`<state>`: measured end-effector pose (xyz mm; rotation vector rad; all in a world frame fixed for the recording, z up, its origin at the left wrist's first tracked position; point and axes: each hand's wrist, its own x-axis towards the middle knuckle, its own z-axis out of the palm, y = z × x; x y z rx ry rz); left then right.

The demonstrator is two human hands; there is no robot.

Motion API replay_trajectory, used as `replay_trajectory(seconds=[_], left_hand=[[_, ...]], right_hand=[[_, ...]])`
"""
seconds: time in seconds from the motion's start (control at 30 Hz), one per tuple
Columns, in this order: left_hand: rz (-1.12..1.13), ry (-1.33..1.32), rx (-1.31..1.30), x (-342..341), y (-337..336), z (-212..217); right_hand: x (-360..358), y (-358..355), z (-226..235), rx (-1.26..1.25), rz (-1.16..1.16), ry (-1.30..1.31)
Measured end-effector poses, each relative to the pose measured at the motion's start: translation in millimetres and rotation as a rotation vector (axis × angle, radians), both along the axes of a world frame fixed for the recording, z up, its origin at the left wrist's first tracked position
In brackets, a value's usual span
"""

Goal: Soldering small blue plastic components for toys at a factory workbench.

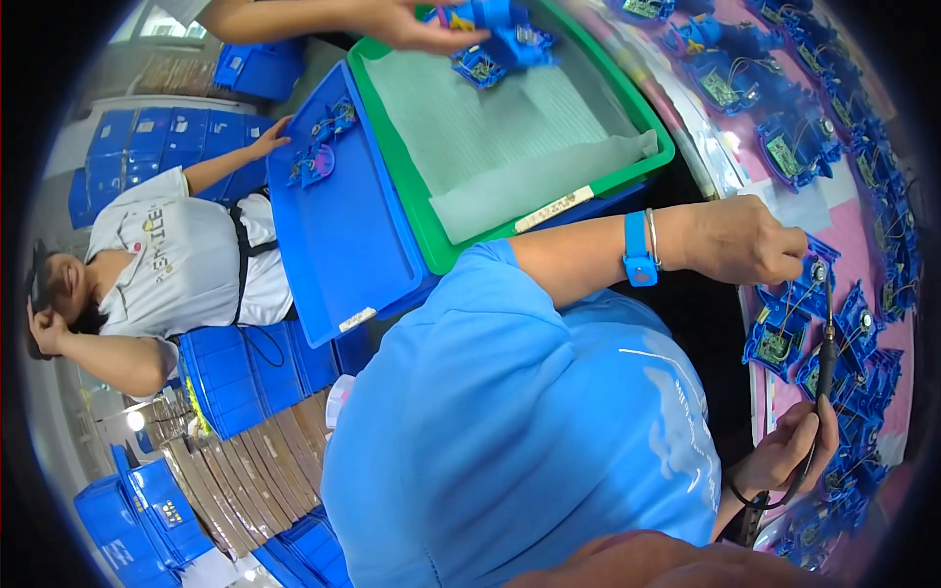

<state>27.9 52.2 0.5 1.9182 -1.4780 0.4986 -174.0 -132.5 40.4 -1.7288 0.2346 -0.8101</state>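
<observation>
My left hand [737, 241], a blue band on its wrist, is closed, fingertips pinched against the edge of a blue plastic housing [821, 257]. What lies between those fingers is hidden. A slim black soldering iron [828, 365] is in the grip of my right hand [799, 446]. Its metal tip points at a round silver part [819, 272] in that housing, and whether they touch I cannot tell. Just beside lies another blue housing with a green circuit board [774, 345] and thin wires.
Many similar housings cover the pink bench top [897, 412]. A green tray [659, 147] lined with white foam sits beside a blue tray [343, 245]. Another person's hand [417, 24] is near housings above the green tray. A co-worker [181, 250] stands by stacked blue bins [162, 147].
</observation>
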Motion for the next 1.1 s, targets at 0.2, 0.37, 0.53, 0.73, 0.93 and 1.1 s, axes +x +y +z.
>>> replay_trajectory(seconds=[0.2, 0.37, 0.53, 0.73, 0.93, 1.1], left_hand=[[-0.038, 0.007, -0.091, 2.0, 8.5, 5.5], [0.04, -0.013, -0.036, -2.7, 6.1, 15.2], [-0.008, 0.117, -0.095, -6.5, 7.5, 30.2], [-0.032, 0.122, -0.108, -7.1, 3.0, 29.9], [-0.061, 0.092, -0.05, -8.9, -2.6, 33.4], [-0.088, 0.048, 0.016, -6.6, -1.0, 34.8]], right_hand=[[-9.6, 2.1, 0.2, -0.006, 0.0, 0.014], [-8.4, -6.0, 17.0, -0.155, 0.041, 0.037], [-9.4, -2.7, 24.0, -0.172, 0.065, 0.011], [-13.7, -5.0, 25.8, -0.21, 0.087, 0.043], [-12.3, -8.0, 26.2, -0.254, 0.099, 0.029], [-12.4, -7.2, 26.1, -0.252, 0.102, 0.017]])
